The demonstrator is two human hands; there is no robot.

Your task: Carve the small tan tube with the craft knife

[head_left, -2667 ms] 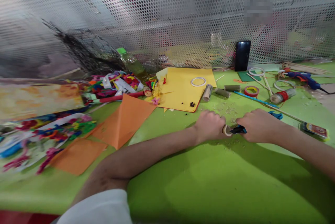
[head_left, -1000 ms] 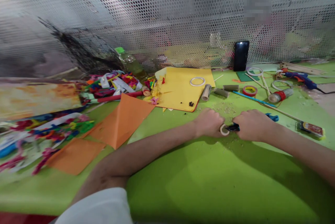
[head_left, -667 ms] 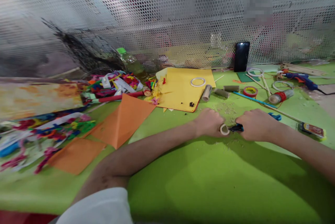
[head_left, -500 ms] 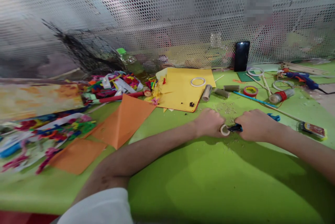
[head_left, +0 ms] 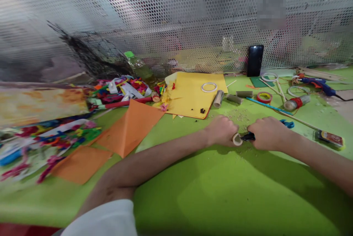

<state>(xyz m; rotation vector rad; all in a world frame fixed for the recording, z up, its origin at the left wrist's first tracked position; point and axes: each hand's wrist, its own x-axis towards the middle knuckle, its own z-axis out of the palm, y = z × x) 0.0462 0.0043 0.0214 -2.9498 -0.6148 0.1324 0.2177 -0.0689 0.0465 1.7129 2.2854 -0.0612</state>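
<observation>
My left hand point(head_left: 221, 131) is closed round a short bamboo tube point(head_left: 237, 139), whose pale, ring-shaped end sticks out toward the right. In my right hand point(head_left: 266, 133) is a utility knife point(head_left: 249, 136) with a dark blade and a blue-green handle end showing behind the fist. The blade tip touches or nearly touches the tube's rim. Small pale shavings point(head_left: 242, 114) lie scattered on the green table around both hands. Beyond my hands rest more tube pieces: one upright-leaning bamboo piece point(head_left: 218, 98) and two lying ones, a nearer piece point(head_left: 234, 98) and a farther piece point(head_left: 244, 94).
Yellow sheets point(head_left: 193, 96) lie ahead, orange paper point(head_left: 132, 125) to the left beside colourful pipe cleaners and scraps point(head_left: 118, 90). Red tape point(head_left: 264, 97), a thread-wound bottle point(head_left: 298, 102), a glue gun point(head_left: 317, 82) and sticks are at right. A phone point(head_left: 255, 61) leans on the mesh.
Both hands keep the same grips. The knife blade shifts slightly back and forth at the tube's end, and the tube's rim has turned a little. Other things stay put.
</observation>
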